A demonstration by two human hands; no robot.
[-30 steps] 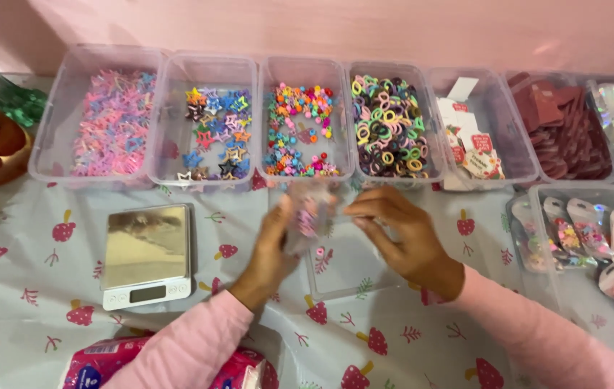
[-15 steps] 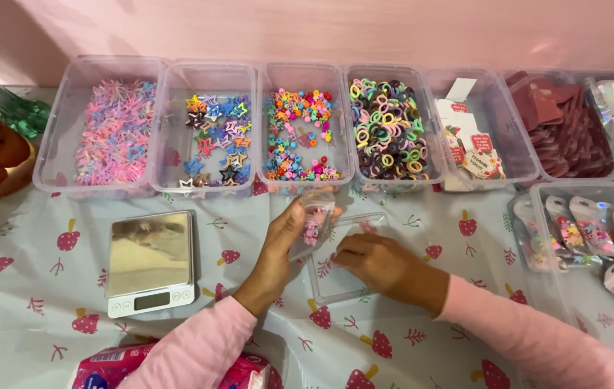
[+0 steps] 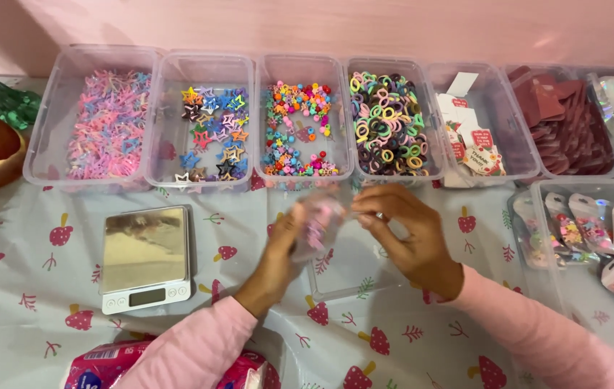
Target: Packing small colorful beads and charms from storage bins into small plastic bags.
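Observation:
My left hand (image 3: 276, 253) holds a small clear pouch (image 3: 317, 225) upright over a clear plastic lid (image 3: 346, 277) on the table. Pink and coloured bits show inside the pouch. My right hand (image 3: 409, 236) is at the pouch's top right edge, its fingers pinched at the opening; whether they hold a small piece is too blurred to tell. Both sleeves are pink. Just behind the hands stands a clear bin of small coloured clips (image 3: 298, 130).
A row of clear bins runs along the back: pastel clips (image 3: 109, 122), star clips (image 3: 209, 133), hair ties (image 3: 387, 126), printed cards (image 3: 474, 140), dark red cards (image 3: 566, 126). A small scale (image 3: 145, 256) sits left. Filled pouches (image 3: 595, 234) lie in a tray at right. A pink packet (image 3: 101, 367) is near.
My right hand rose from the clear lid back up to the pouch's top. The left hand kept the pouch, shifting it slightly.

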